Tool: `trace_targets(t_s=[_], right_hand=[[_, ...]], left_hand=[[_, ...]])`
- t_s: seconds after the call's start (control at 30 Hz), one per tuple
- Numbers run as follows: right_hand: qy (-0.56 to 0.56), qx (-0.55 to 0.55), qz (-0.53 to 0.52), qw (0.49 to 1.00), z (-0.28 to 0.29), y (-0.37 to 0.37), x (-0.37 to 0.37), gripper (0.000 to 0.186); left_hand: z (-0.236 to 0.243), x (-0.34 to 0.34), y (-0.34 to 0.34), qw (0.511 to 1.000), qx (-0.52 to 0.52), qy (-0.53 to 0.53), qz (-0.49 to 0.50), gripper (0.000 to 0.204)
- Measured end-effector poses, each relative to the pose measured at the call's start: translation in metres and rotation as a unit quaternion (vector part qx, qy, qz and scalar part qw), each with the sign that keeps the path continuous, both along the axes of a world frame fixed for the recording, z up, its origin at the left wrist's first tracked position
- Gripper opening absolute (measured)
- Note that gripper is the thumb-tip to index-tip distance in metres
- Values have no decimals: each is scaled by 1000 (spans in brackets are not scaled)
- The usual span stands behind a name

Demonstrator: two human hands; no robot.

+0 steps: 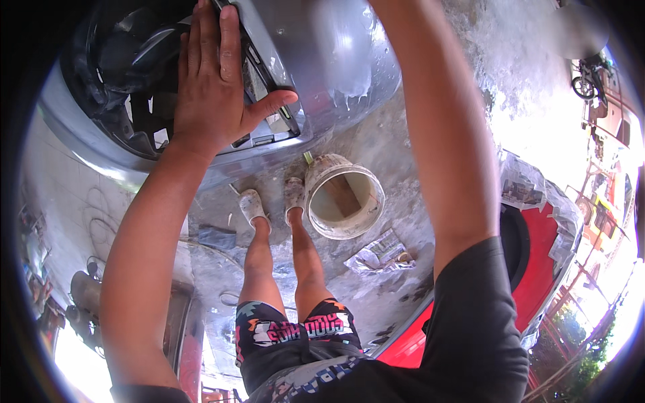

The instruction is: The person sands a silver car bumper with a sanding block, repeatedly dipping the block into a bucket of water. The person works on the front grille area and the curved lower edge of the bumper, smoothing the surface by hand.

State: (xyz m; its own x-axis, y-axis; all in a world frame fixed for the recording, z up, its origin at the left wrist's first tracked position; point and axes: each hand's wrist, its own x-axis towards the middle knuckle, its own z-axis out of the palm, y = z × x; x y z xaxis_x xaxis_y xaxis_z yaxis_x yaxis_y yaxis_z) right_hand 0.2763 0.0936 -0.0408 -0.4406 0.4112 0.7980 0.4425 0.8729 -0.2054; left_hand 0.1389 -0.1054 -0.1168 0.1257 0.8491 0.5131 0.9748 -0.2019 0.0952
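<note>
My left hand (209,101) lies flat against a grey car bumper (316,80), over its dark grille opening (138,60), fingers stretched out and thumb apart on a narrow trim edge. Pale wet streaks show on the bumper's right part. My right forearm (437,134) reaches up over that side and leaves the top edge, so the hand is hidden outside the frame. Below the bumper, beside my feet, stands a dirty white bucket (346,228) with pale liquid and a brown board-like piece inside.
Crumpled newspaper (368,258) lies on the concrete floor. At the right is a red panel (537,265) edged with paper masking, with a motorcycle (588,84) farther back. Cables (101,221) and dark clutter (87,299) are at the left.
</note>
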Motion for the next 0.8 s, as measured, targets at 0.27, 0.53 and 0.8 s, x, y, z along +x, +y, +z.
trace_targets(t_s=[0.27,0.53,0.8], right_hand=[[7,-47,-10,999,-116,-115,134,18],[-22,-30,87,996,39,37,-28,15],[-90,-80,99,988,49,40,-23,37]], left_hand=[[0,5,-1,1000,-4,-27,1,133],[-4,-3,3,999,0,-36,16,133],[-2,-5,-5,994,-21,-103,18,132]])
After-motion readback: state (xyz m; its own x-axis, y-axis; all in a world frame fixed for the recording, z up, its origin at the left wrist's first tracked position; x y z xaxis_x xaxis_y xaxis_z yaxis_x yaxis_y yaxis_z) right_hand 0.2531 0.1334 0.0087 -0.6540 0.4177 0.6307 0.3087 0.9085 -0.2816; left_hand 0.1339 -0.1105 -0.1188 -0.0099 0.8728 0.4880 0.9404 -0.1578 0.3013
